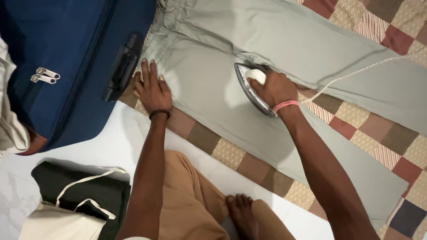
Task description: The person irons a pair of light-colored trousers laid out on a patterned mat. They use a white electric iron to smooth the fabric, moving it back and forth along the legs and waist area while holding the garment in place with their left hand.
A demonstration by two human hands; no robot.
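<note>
Under both hands lie pale grey-green cotton trousers [289, 44]: left hand [152, 89] pressed flat, fingers spread, right hand [274, 89] gripping a white-handled metal iron [249, 86].

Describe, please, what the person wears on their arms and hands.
Both forearms are bare, with no sleeves in view. The left hand has a dark beaded bracelet at the wrist. The right hand has a thin pink band around the wrist. No gloves or rings are visible.

White floor [115, 146], patchwork quilt [356, 124].
</note>
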